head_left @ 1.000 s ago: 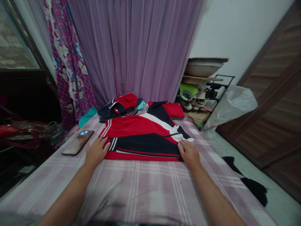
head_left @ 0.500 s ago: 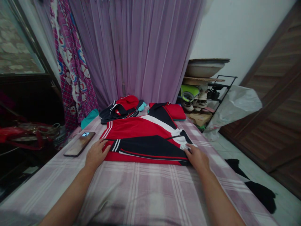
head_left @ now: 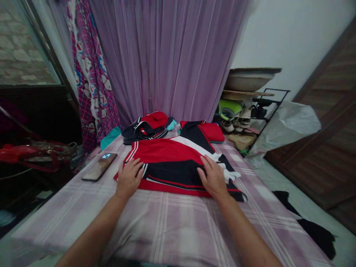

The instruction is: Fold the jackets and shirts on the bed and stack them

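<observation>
A red, navy and white jacket (head_left: 167, 150) lies spread on the plaid-covered bed, its navy sleeve folded across the front. On the cuff end of that sleeve, at the striped hem, rests my left hand (head_left: 129, 176), fingers apart and lying on the cloth. My right hand (head_left: 213, 176) lies on the sleeve near the white part of the jacket, fingers spread and gripping nothing. The fabric right under both palms is hidden.
A phone (head_left: 100, 167) lies left of the jacket. Behind are a rumpled clothes pile (head_left: 151, 126) and a folded red garment (head_left: 213, 131). Purple curtains (head_left: 167, 59) hang beyond. At right stand a shoe rack (head_left: 244, 115) and a white plastic bag (head_left: 294, 126).
My right hand has let go of the jacket's right edge and moved left onto the sleeve. My left hand has shifted slightly inward and flattened. The view has turned a little left.
</observation>
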`<state>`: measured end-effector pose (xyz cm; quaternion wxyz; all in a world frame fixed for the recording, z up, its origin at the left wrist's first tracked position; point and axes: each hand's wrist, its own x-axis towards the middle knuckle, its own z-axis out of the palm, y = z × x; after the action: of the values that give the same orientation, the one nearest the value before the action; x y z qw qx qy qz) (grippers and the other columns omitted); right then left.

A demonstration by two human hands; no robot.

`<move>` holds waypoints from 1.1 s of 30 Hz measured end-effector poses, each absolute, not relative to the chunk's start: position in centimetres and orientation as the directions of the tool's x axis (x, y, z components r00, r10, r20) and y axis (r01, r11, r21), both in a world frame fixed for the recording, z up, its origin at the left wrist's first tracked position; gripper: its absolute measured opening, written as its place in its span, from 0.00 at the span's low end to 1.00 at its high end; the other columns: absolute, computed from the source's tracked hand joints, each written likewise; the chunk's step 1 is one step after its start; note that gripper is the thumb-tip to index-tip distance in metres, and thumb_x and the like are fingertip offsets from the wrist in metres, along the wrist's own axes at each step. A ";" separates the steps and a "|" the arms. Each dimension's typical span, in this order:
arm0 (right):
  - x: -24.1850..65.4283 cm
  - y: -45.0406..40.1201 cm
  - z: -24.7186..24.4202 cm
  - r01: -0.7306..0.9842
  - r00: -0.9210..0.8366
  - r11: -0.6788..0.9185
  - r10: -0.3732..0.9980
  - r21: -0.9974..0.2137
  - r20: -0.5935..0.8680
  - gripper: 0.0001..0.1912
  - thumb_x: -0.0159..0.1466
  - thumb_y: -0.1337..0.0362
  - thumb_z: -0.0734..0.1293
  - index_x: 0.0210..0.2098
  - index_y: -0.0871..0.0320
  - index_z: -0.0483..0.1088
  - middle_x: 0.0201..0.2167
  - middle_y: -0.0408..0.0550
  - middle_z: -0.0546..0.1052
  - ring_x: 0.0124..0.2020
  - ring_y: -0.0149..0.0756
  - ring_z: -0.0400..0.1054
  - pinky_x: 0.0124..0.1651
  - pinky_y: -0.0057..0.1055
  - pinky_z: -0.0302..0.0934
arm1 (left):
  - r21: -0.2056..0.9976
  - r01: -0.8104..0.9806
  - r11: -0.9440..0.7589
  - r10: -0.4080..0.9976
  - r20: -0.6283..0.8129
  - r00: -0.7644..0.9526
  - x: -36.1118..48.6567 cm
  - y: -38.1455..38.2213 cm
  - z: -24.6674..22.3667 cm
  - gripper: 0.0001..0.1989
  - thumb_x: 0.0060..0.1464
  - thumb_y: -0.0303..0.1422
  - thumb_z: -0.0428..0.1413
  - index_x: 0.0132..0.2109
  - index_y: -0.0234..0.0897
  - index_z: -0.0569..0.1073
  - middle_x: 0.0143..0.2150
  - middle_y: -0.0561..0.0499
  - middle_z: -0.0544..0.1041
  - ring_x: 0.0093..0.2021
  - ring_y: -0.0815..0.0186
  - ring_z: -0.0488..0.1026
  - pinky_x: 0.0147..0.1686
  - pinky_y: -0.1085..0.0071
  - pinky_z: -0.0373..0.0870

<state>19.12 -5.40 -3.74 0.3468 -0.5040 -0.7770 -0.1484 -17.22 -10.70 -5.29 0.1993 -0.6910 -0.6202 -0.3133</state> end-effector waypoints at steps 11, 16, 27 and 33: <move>11.5 -6.2 -4.6 0.845 -0.519 0.513 0.855 -0.149 -0.002 0.31 0.71 0.49 0.53 0.69 0.54 0.56 0.72 0.54 0.54 0.72 0.45 0.46 0.69 0.52 0.42 | 0.103 0.958 -0.267 0.917 0.334 0.220 -13.2 -10.1 -7.2 0.23 0.67 0.42 0.43 0.63 0.46 0.68 0.67 0.47 0.67 0.67 0.56 0.62 0.67 0.45 0.50; 14.2 -5.8 -4.7 0.886 -0.447 0.447 0.894 -0.125 0.024 0.30 0.72 0.50 0.52 0.69 0.53 0.58 0.71 0.53 0.56 0.72 0.44 0.47 0.70 0.51 0.40 | 0.138 0.957 -0.257 0.915 0.353 0.194 -14.9 -9.8 -7.5 0.25 0.67 0.42 0.42 0.65 0.41 0.66 0.68 0.43 0.66 0.68 0.56 0.62 0.65 0.48 0.57; 18.8 -5.1 -5.8 0.931 -0.331 0.333 0.943 -0.147 0.038 0.28 0.72 0.52 0.53 0.68 0.52 0.58 0.71 0.51 0.56 0.71 0.43 0.48 0.68 0.51 0.45 | 0.114 0.974 -0.198 0.904 0.405 0.136 -14.9 -10.2 -7.2 0.23 0.66 0.42 0.45 0.63 0.44 0.69 0.64 0.43 0.71 0.66 0.53 0.65 0.66 0.44 0.53; 18.5 -5.1 -6.0 0.926 -0.312 0.321 0.947 -0.198 0.078 0.28 0.71 0.52 0.54 0.68 0.51 0.59 0.71 0.52 0.57 0.71 0.44 0.49 0.68 0.53 0.45 | 0.128 0.986 -0.107 0.899 0.435 0.041 -15.0 -10.5 -6.9 0.21 0.66 0.41 0.45 0.60 0.45 0.73 0.62 0.44 0.73 0.63 0.50 0.68 0.63 0.37 0.52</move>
<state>18.55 -5.11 -6.02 0.0899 -0.5797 -0.8078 0.0579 -15.00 -10.53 -6.92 0.1036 -0.7140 -0.6601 -0.2090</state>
